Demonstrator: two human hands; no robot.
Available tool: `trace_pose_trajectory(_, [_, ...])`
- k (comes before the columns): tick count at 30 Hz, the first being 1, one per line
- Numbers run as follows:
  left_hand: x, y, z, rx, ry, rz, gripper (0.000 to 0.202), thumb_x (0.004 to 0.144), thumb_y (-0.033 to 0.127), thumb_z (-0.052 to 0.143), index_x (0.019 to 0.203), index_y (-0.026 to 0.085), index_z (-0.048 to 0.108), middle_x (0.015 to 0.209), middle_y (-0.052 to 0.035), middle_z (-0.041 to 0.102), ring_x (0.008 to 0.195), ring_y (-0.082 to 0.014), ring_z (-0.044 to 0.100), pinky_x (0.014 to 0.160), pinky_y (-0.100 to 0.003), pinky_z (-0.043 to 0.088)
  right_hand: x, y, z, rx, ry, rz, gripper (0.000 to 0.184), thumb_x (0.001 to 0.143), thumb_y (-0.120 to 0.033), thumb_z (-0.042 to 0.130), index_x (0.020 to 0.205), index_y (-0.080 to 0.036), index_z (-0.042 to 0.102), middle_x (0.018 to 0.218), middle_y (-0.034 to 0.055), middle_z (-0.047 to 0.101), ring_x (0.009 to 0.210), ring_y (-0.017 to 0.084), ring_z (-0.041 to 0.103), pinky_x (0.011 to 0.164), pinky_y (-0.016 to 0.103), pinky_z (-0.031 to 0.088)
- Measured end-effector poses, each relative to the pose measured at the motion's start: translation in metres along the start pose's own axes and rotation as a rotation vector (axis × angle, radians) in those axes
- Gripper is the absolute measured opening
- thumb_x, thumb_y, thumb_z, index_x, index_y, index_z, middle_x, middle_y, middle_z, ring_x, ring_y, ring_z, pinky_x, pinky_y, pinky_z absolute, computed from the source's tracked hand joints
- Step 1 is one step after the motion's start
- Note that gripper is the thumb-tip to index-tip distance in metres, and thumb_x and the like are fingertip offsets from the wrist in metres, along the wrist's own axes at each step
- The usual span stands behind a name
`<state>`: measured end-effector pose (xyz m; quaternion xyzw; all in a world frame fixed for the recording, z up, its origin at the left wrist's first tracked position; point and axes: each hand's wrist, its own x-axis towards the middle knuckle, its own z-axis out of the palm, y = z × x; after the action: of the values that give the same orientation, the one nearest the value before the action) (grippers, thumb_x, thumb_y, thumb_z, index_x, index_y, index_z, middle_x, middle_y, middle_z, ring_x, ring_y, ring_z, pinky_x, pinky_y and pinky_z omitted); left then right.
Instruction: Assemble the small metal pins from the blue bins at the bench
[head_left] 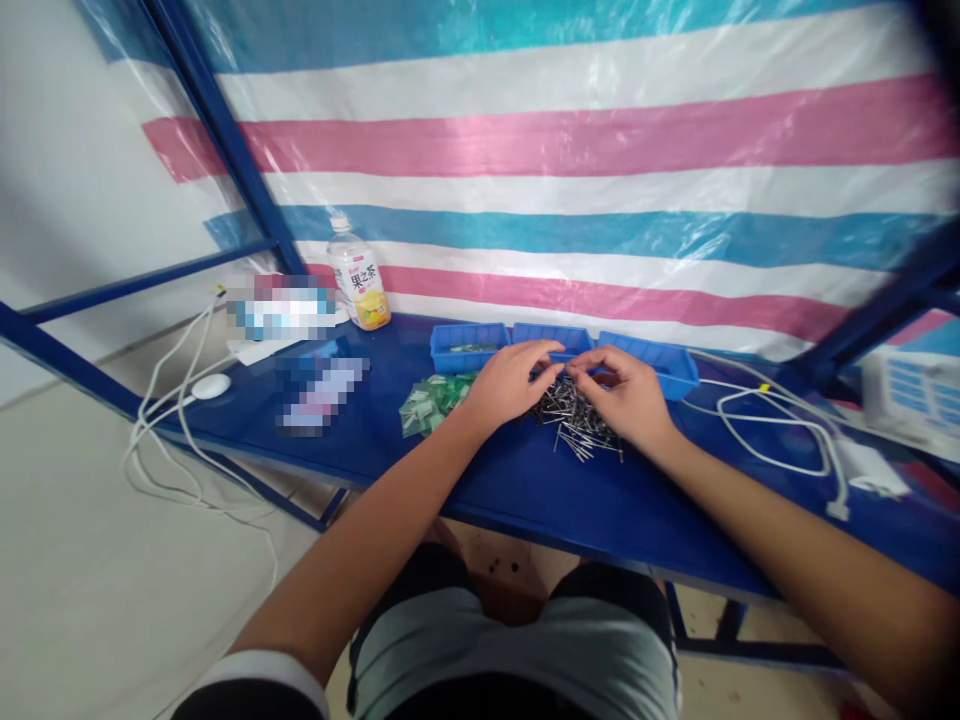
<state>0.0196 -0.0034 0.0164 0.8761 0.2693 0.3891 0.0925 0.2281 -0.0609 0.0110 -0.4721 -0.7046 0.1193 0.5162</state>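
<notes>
Both my hands meet over a heap of thin metal pins (577,420) on the blue table (540,490). My left hand (508,382) has its fingers curled, thumb and fingertips pinched at something small I cannot make out. My right hand (626,390) is likewise closed in a pinch just to the right, fingertips almost touching the left ones. A pile of small green pieces (431,402) lies left of my left hand. Behind the hands stand blue plastic trays (469,345) in a row.
A drink bottle (360,275) stands at the back left. White cables (772,430) with a charger (870,468) lie on the right, and a white cable with a round puck (210,386) hangs off the left edge. A striped tarp hangs behind.
</notes>
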Motion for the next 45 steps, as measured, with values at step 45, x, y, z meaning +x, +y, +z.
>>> trace_pose_trajectory(45, [0.0070,0.0047,-0.0023,-0.389,0.075,-0.092,0.034,0.100,0.018,0.066,0.134,0.021,0.064,0.110,-0.0075,0.080,0.099,-0.0177,0.077,0.093,-0.035,0.063,-0.0001,0.0052,0.0057,0.288,-0.143,0.193,0.036,0.089,-0.057,0.080,0.102,-0.023,0.076,0.090,0.0046,0.078,0.066,0.021,0.073,0.066,0.038,0.062])
